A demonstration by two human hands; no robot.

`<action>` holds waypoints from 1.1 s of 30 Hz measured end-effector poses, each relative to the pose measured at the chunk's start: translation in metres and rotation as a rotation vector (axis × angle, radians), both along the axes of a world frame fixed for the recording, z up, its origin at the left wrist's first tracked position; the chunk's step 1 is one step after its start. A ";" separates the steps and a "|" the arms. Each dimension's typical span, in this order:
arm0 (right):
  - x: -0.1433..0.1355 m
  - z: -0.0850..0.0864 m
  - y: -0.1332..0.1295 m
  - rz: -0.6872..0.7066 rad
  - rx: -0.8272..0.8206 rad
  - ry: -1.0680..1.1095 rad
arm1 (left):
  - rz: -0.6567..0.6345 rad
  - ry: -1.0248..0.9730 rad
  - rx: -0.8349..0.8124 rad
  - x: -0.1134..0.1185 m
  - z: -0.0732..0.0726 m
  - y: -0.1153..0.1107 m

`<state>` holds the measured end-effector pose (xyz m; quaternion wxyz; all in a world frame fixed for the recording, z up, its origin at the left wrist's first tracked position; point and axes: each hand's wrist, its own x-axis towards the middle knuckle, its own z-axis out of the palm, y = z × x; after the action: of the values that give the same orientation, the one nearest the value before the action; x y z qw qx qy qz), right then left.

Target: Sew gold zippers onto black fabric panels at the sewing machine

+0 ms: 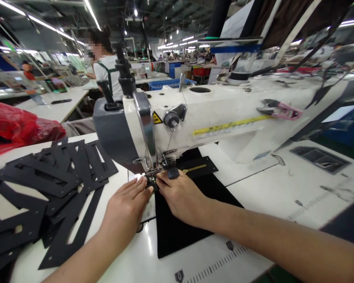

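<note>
A white sewing machine [224,106] stands over the work, its presser foot [152,175] down near my fingertips. Beneath it lies black fabric [179,224], with a black strip [211,164] on top that carries a brass-coloured zipper [196,168]. My left hand [125,204] rests left of the foot, fingers stretched out and touching the edge of the black material. Right of the foot, my right hand [184,194] has its fingers bent together, gripping the black fabric close to the needle. The exact contact under its fingertips is hidden.
Black cut-out frame pieces [44,181] lie heaped on the left of the table, with red plastic [20,124] behind them. Pink-handled snips [283,110] rest against the machine arm. A ruler scale [212,269] runs along the front edge. Another person [109,70] sits beyond.
</note>
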<state>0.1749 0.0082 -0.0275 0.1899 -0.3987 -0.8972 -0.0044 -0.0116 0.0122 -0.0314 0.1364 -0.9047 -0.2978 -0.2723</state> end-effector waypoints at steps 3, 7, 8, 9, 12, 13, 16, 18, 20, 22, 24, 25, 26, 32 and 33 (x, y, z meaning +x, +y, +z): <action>0.001 0.000 0.000 -0.002 -0.022 -0.010 | 0.006 -0.003 -0.018 0.001 0.000 0.000; 0.000 -0.003 0.002 -0.011 -0.008 0.016 | 0.021 0.009 -0.044 0.002 -0.001 0.000; 0.000 -0.004 0.002 -0.013 -0.004 0.031 | 0.025 0.009 -0.051 0.002 -0.001 0.001; -0.001 -0.004 0.003 -0.012 -0.005 0.046 | 0.030 0.005 -0.058 0.002 -0.001 0.001; -0.002 -0.003 0.006 -0.008 -0.022 0.076 | 0.043 -0.011 -0.082 0.003 -0.002 0.002; -0.002 -0.003 0.007 -0.007 -0.024 0.084 | 0.045 -0.020 -0.083 0.003 -0.002 0.003; -0.002 -0.003 0.008 -0.009 -0.030 0.099 | 0.041 -0.044 -0.077 0.004 -0.004 0.004; -0.002 -0.002 0.009 -0.017 -0.041 0.099 | 0.046 -0.050 -0.067 0.004 -0.006 0.006; -0.002 -0.002 0.009 -0.023 -0.043 0.092 | 0.051 -0.059 -0.060 0.004 -0.007 0.007; -0.003 -0.001 0.009 -0.027 -0.040 0.092 | 0.052 -0.077 -0.057 0.004 -0.007 0.009; -0.004 -0.001 0.009 -0.034 -0.044 0.100 | 0.055 -0.097 -0.058 0.004 -0.007 0.010; -0.004 0.000 0.009 -0.037 -0.046 0.104 | 0.059 -0.105 -0.057 0.005 -0.007 0.010; -0.004 -0.001 0.009 -0.039 -0.046 0.109 | 0.063 -0.113 -0.053 0.005 -0.007 0.010; -0.005 -0.003 0.011 -0.036 -0.027 0.106 | 0.077 -0.150 -0.026 0.007 -0.007 0.010; -0.005 -0.003 0.012 -0.036 -0.023 0.106 | 0.082 -0.155 -0.026 0.007 -0.007 0.010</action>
<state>0.1696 0.0198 -0.0310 0.2324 -0.4166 -0.8786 0.0236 -0.0044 0.0226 -0.0389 0.1123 -0.8697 -0.3478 -0.3318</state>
